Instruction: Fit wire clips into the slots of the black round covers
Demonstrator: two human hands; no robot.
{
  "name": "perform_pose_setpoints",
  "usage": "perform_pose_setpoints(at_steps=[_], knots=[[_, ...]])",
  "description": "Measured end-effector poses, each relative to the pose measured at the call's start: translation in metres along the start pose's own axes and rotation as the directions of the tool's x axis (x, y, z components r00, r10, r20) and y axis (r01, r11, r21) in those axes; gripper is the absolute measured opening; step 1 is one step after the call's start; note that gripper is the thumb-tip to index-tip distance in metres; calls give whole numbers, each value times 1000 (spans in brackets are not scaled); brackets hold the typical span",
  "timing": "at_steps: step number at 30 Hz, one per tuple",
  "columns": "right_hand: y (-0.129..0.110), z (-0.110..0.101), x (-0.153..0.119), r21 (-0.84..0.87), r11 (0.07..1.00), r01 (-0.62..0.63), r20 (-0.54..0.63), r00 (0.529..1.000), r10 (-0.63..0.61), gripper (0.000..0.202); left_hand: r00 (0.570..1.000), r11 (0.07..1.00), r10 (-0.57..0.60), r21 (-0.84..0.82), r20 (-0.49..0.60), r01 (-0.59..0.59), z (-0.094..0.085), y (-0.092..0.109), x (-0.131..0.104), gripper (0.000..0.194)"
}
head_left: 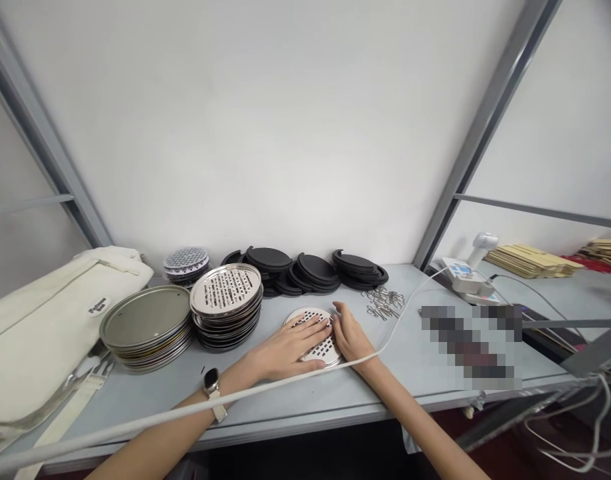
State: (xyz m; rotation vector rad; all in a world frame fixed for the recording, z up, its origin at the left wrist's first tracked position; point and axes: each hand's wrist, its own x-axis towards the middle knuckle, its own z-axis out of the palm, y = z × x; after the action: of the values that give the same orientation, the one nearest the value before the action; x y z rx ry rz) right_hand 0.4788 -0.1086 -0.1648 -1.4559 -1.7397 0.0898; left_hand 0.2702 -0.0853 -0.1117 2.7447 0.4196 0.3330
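Observation:
A round silver grater plate (321, 353) with rows of slots lies on the grey table in front of me. Flat across it is my left hand (298, 343), fingers stretched out over the slots, a watch (211, 380) on its wrist. My right hand (351, 337) rests against the plate's right rim, its thumb and index finger apart and its other fingers partly hidden. Left of my hands stands a tall stack of similar slotted plates (225, 290). Small silver metal pieces (384, 302) lie in a loose pile beyond my right hand.
Black round lids (313, 269) are heaped along the wall. Olive-coloured round plates (148, 317) are stacked at left, by a cream bag (45, 327). A white cable (280, 381) crosses in front of my forearms. Right stand a white device (470, 280) and wooden pieces (530, 260).

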Motion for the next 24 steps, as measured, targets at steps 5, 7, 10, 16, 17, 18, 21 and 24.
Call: perform_pose_setpoints(at_steps=[5, 7, 10, 16, 17, 18, 21, 24], knots=[[-13, -11, 19, 32, 998, 46, -59, 997, -44, 26, 1000, 999, 2, 39, -1, -2, 0, 2, 0, 59], [-22, -12, 35, 58, 992, 111, -93, 990, -105, 27, 1000, 999, 8, 50, 8, -9, -1, 3, 0, 58], [-36, -5, 69, 55, 974, 221, -95, 972, -215, 30, 1000, 998, 8, 55, 3, -9, -3, 5, 0, 58], [-52, 37, 135, 18, 913, 407, 98, 908, -407, 49, 1000, 1000, 2, 0, -22, -2, -3, 7, -1, 55], [-52, 45, 141, -1, 914, 405, 121, 908, -402, 48, 999, 1000, -9, -29, -46, 7, -3, 6, -2, 53], [-52, 52, 145, -20, 919, 395, 137, 911, -388, 45, 996, 998, -28, -61, -82, 23, -3, 6, -2, 51], [-53, 63, 147, -48, 917, 396, 139, 912, -386, 35, 965, 982, -126, -169, -229, 88, -1, 3, -1, 45], [-58, 54, 143, -102, 889, 446, 102, 894, -437, 33, 889, 943, -262, -297, -375, 153, 2, -4, 1, 41]])
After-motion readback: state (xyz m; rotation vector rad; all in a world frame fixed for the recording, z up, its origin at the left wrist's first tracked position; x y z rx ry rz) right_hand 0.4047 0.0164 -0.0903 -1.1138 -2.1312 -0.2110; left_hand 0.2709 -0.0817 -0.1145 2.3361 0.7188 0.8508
